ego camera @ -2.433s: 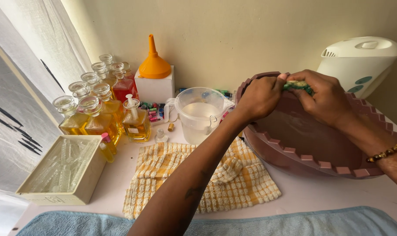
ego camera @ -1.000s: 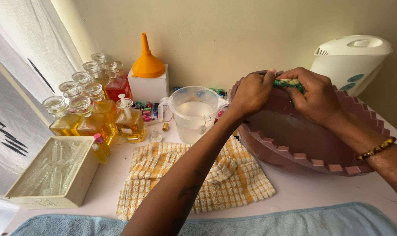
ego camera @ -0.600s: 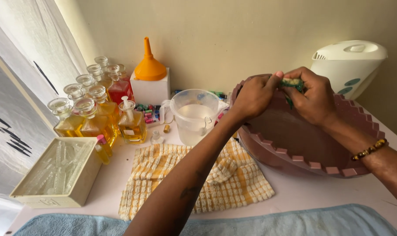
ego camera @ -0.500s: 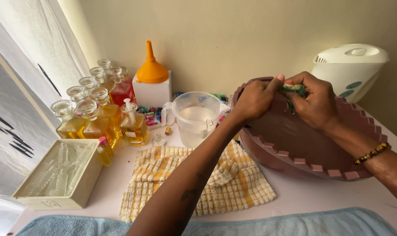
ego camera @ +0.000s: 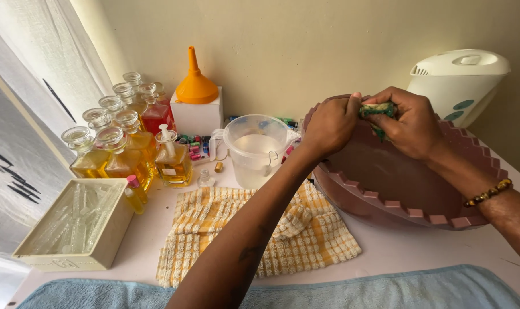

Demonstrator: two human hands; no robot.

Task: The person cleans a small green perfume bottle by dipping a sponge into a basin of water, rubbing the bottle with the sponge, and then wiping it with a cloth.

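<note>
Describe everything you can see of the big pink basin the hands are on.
The pink basin is a wide, round tub of matte, plastic-looking material with a stepped, notched rim. It rests on the white table, tilted so its inside faces the camera, beside the yellow checked cloth. The left hand grips its far rim; the right hand presses a green sponge against that rim.
</note>
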